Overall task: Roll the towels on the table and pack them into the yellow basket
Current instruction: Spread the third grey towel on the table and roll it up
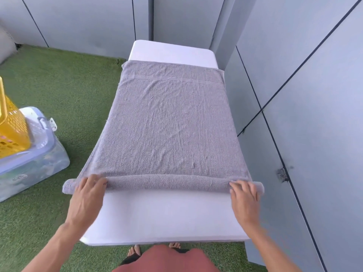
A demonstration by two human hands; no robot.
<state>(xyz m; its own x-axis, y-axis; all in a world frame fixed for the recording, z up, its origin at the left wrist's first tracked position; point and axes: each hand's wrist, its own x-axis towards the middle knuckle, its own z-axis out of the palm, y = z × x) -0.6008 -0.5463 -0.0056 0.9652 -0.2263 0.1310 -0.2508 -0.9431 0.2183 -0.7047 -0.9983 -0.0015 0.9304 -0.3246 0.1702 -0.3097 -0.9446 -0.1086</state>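
A grey towel (169,122) lies spread along the white table (165,214), its near edge turned into a thin roll across the table's width. My left hand (87,193) presses on the roll's left end, fingers fairly straight over it. My right hand (244,195) rests on the roll's right end in the same way. Both ends of the roll stick out past the table's sides. The yellow basket (11,126) stands at the far left, partly cut off by the frame edge.
The basket sits on a clear plastic storage box (37,160) on green artificial turf (74,85). Grey wall panels (306,114) close in right beside the table's right side and behind its far end. My feet show under the near table edge.
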